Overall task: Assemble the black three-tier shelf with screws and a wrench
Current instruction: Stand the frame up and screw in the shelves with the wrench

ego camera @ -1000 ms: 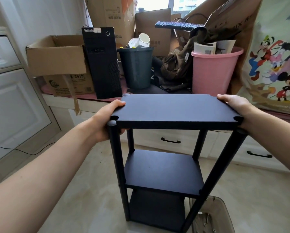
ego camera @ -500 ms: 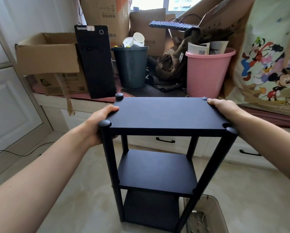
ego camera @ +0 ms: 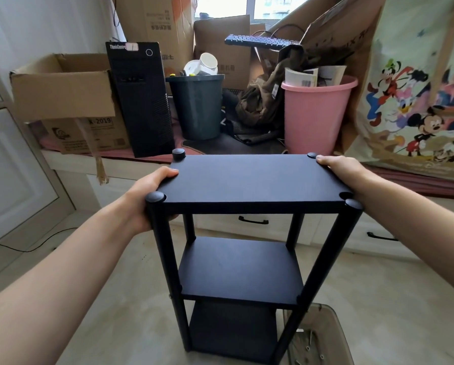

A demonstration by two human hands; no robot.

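Item inspected: black three-tier shelf point(ego camera: 249, 180), standing upright at centre frame on the pale floor point(ego camera: 394, 291), all three boards seated between four posts.

Left hand point(ego camera: 147, 198) grips the left end of the top board, thumb on the surface, fingers curled under the edge. Right hand point(ego camera: 339, 172) rests over the right end near the far corner; whether its fingers wrap beneath cannot be told.

Risks noted:
- The near-right post cap point(ego camera: 353, 204) sits apart from the board's corner notch, which suggests that joint is loose or unfastened. Pressing or lifting by the top board could spread the post and rack the frame.
- A clear tray point(ego camera: 333, 322) of loose screws point(ego camera: 308, 338) lies at lower right, touching or just beside the near-right foot. Shifting the shelf could knock it and scatter the hardware.
- The unit is tall and narrow; uneven hand pressure may tip it.

Change against the earlier frames: the shelf sits lower and more central in the frame, and the far-left cap point(ego camera: 179, 153) now stands clearly above the board. Both hands hold the same ends as before
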